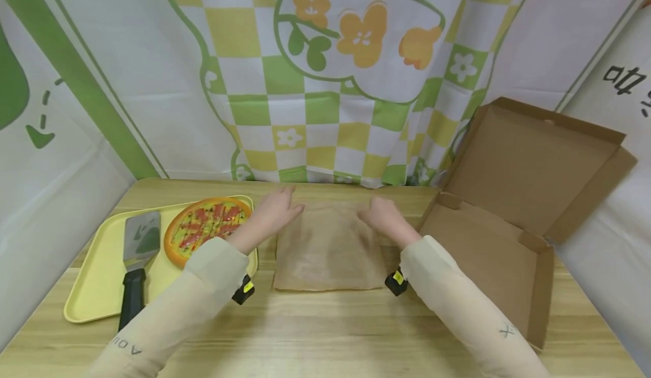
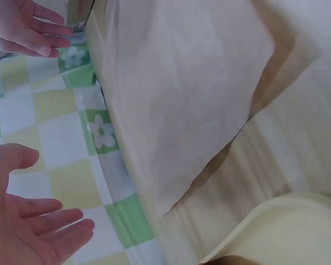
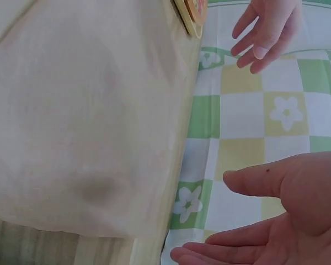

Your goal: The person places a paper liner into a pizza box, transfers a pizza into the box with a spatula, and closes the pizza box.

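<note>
A sheet of brown paper (image 1: 330,251) lies on the wooden table in front of the person, slightly creased; in the left wrist view its near edge lifts off the wood. The left hand (image 1: 274,213) hovers by the paper's far left corner. Opposite it, the right hand (image 1: 385,218) hovers by the far right corner. From the left wrist, the left hand (image 2: 30,221) shows spread fingers with nothing between them. Seen from the right wrist, the right hand (image 3: 287,204) has its thumb apart from its extended fingers, and it holds nothing either.
On the left, a yellow tray (image 1: 86,287) bears a pizza (image 1: 203,228) and a spatula (image 1: 142,239) with a black handle. An opened cardboard pizza box (image 1: 488,270) stands at the right, its lid tilted back. A checkered curtain (image 1: 320,112) hangs behind the table.
</note>
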`<state>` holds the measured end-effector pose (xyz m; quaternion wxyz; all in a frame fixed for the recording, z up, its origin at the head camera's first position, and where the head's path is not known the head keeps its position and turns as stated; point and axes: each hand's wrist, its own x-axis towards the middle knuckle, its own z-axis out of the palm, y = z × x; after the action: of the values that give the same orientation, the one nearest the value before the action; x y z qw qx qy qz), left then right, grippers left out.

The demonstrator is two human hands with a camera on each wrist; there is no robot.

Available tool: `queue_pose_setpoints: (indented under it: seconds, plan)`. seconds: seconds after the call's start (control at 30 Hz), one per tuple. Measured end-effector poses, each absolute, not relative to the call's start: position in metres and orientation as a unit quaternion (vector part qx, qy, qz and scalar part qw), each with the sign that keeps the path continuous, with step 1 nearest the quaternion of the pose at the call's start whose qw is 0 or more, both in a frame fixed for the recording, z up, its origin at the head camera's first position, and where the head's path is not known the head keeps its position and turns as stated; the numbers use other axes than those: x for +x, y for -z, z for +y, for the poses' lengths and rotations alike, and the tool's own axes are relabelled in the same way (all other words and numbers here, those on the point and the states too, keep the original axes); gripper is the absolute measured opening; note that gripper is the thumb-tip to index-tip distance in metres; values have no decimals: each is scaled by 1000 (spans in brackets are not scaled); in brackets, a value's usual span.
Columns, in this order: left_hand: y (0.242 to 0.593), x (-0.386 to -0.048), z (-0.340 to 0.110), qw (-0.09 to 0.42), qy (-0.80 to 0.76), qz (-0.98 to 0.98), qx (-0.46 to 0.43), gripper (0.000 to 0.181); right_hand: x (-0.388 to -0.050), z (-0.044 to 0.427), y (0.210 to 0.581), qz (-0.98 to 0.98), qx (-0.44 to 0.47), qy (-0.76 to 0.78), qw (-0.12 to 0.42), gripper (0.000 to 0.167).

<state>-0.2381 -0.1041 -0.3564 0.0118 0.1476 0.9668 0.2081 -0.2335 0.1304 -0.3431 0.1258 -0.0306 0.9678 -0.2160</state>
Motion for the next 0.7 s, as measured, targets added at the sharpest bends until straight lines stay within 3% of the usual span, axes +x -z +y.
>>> queue_pose_setpoints:
  seconds: [0.37, 0.7]
  plan:
    - [367, -225, -110, 47, -260, 958, 114, 51, -227, 133, 357, 970, -56, 190, 139, 29]
    - [378, -221, -117, 87, -292, 950, 66, 51, -223, 133, 369, 970, -49, 184, 152, 18]
